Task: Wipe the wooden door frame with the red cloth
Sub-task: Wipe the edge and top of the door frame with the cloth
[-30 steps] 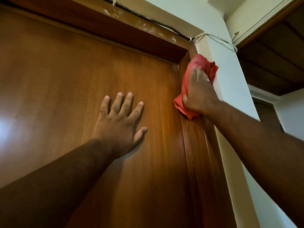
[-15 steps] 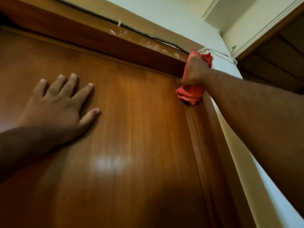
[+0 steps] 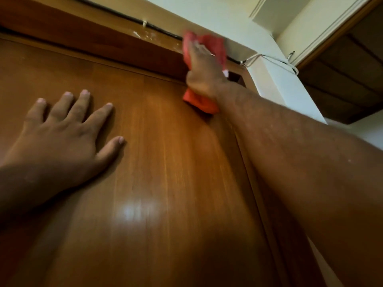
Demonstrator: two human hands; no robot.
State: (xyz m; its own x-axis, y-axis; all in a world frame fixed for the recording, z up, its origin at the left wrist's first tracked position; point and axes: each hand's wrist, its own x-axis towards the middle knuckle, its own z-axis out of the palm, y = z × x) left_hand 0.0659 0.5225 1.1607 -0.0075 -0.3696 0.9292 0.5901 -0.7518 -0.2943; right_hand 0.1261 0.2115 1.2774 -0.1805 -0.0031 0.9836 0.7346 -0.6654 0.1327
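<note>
My right hand point(image 3: 204, 74) grasping red cloth point(image 3: 200, 101) on door frame point(image 3: 145, 48) at 12 o'clock, cloth long axis vertical, blurred; left hand point(image 3: 62, 133) released, flat on door point(image 3: 165, 172).

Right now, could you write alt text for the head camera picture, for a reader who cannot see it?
A person's right hand presses a crumpled red cloth against the top of a wooden door frame, near its right corner. The left hand rests flat, fingers spread, on the glossy brown wooden door. A thin black cable runs above the frame.
</note>
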